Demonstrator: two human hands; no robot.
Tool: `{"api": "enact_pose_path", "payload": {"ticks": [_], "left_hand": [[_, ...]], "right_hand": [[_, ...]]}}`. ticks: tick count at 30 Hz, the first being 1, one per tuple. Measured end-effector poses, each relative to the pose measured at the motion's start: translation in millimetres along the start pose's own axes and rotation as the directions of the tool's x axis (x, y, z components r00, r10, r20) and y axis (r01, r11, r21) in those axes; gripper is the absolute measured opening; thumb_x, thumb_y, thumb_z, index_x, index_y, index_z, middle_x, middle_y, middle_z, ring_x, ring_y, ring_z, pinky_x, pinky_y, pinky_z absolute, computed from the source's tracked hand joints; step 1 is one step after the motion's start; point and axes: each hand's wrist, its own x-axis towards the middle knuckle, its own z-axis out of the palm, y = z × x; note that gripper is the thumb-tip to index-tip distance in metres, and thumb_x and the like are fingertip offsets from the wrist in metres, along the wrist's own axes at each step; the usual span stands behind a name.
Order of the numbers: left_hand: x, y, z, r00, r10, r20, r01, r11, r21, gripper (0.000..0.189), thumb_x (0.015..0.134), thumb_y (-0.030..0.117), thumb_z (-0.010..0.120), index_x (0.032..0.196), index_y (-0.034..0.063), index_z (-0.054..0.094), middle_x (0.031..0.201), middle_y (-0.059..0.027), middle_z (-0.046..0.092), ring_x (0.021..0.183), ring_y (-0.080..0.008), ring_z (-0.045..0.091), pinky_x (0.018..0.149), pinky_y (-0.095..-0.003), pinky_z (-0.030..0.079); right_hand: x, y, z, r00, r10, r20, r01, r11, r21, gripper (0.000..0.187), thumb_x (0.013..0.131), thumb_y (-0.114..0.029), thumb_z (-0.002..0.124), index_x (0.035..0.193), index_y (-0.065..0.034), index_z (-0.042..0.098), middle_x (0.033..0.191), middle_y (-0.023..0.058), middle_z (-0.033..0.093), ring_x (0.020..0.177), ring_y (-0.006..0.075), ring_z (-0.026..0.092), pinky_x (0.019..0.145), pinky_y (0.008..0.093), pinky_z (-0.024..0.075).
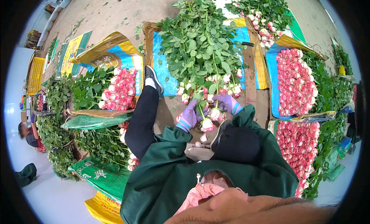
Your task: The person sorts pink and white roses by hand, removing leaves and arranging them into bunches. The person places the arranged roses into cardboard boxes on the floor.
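My left hand (189,116), in a purple glove with a striped cuff, is closed around rose stems, and a pink-and-white rose (207,125) hangs below its fingers. Close on the right, my gloved right hand (227,103) pinches the long stem of another rose (216,114) between thumb and fingers. That stem runs up over a large heap of leafy roses (196,44), whose blooms point towards me. The heap lies on a stand covered with blue sheeting (164,76). Below my hands a loose petal (203,137) shows above the floor.
Packed pink roses stand at right in a blue-lined holder (273,88), with more roses (297,146) nearer me. At left are a rose bundle (120,89), a green woven sheet (101,177) and a yellow crate (36,75). A black-handled object (247,44) rests beside the heap. Another person (30,135) is far left.
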Motion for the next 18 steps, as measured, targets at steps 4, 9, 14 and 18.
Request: {"api": "enact_pose_path", "payload": {"ticks": [4,9,14,18], "left_hand": [[-4.9,-15.7,-20.3,0.997,0.034,-0.070,-0.023,0.988,0.155,0.025,0.094,0.020,0.055,0.113,0.0047,0.054,0.102,-0.0098,0.064,0.086,-0.0237,0.066,0.077,-0.0396,0.058],[-22.8,12.5,49.7,0.987,0.128,0.098,-0.148,0.961,0.232,0.035,0.093,0.014,0.054,0.126,0.0027,0.050,0.108,-0.0106,0.062,0.088,-0.0205,0.065,0.079,-0.0385,0.057],[-28.3,38.8,104.8,0.944,0.106,0.311,-0.033,0.972,-0.231,0.027,0.095,0.015,0.051,0.116,-0.0007,0.054,0.107,-0.0116,0.063,0.096,-0.0228,0.063,0.086,-0.0398,0.053],[-35.7,38.3,135.1,0.947,0.059,0.316,0.056,0.937,-0.344,0.027,0.095,0.017,0.051,0.115,-0.0008,0.053,0.103,-0.0108,0.062,0.101,-0.0251,0.061,0.091,-0.0422,0.051]], "right_hand": [[-8.6,-3.1,13.2,0.998,-0.037,-0.052,0.040,0.998,0.054,0.021,0.091,-0.024,0.059,0.099,-0.0054,0.063,0.071,-0.0021,0.060,0.045,0.0042,0.046,0.041,0.0191,0.0352],[-24.2,-13.6,3.4,0.968,-0.232,0.090,0.235,0.972,-0.025,0.026,0.092,-0.023,0.055,0.109,-0.0045,0.062,0.076,0.0000,0.062,0.062,0.0058,0.057,0.054,0.0201,0.0464],[-72.8,-95.7,38.9,0.905,-0.255,0.340,0.024,0.830,0.557,0.028,0.096,-0.023,0.052,0.108,0.0020,0.056,0.108,0.0137,0.059,0.097,0.0227,0.062,0.087,0.0381,0.0526],[-80.5,-119.2,57.2,0.819,-0.349,0.456,-0.037,0.760,0.649,0.029,0.096,-0.023,0.052,0.108,0.0035,0.054,0.107,0.0154,0.059,0.099,0.0254,0.060,0.088,0.0383,0.0525]]}}
